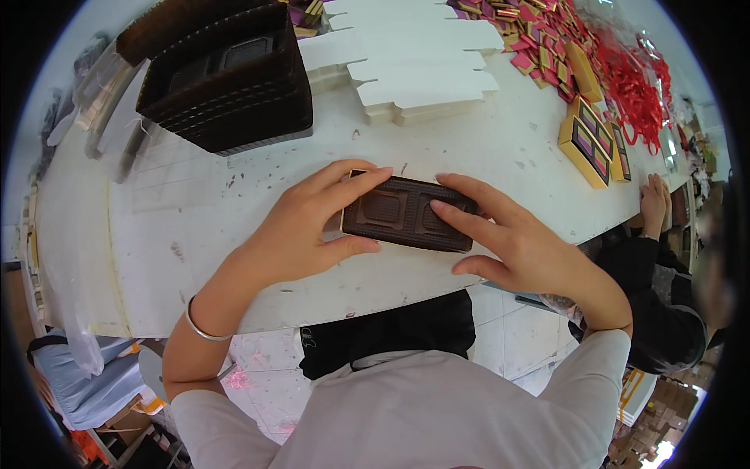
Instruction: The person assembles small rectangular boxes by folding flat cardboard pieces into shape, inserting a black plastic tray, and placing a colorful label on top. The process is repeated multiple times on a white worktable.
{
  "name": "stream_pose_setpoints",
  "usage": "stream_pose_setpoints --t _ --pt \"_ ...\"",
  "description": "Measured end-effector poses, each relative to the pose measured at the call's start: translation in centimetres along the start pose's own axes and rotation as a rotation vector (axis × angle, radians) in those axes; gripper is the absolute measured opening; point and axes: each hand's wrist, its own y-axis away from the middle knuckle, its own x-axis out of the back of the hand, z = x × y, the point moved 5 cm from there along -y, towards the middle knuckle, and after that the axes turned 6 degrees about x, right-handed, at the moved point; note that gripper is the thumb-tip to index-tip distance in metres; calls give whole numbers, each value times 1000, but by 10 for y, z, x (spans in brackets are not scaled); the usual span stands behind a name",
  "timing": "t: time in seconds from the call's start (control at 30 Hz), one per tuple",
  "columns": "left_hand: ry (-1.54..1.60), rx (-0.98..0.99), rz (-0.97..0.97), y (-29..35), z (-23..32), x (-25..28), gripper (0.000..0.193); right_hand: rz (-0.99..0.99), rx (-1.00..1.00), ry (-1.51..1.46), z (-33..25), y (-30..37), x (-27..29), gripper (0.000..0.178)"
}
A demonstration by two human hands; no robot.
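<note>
A dark brown plastic tray (383, 209) with two moulded recesses lies in front of me, a thin pale gold edge showing at its left end. My left hand (312, 215) grips that end, its fingers over the far edge and its thumb along the near edge. Over the right half, my right hand (508, 234) has its fingers spread. One fingertip rests at the tray's far edge and another presses into the right recess, while the thumb stands apart from the near edge. What lies under the tray is hidden.
Stacked dark plastic trays (234, 86) stand at the back left beside stacked white card boxes (422, 70). Pink and gold pieces (539, 47), red ribbon (637, 86) and gold windowed boxes (590, 141) lie at the back right. Another person's hand (655, 205) rests at the table's right edge.
</note>
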Motion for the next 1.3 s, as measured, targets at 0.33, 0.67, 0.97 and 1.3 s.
stream_pose_setpoints --t 0.33,0.67,0.97,1.3 --pt "-10 -2 -20 -2 -3 5 76 -118 609 741 -2 -4 -1 31" --pt "-64 23 -34 0 0 4 77 -271 232 574 -11 3 -25 77" --pt "-299 -131 94 2 12 3 72 -172 224 161 16 5 -28 85" --pt "-451 -125 120 7 15 -13 62 346 -246 -502 54 10 -19 23"
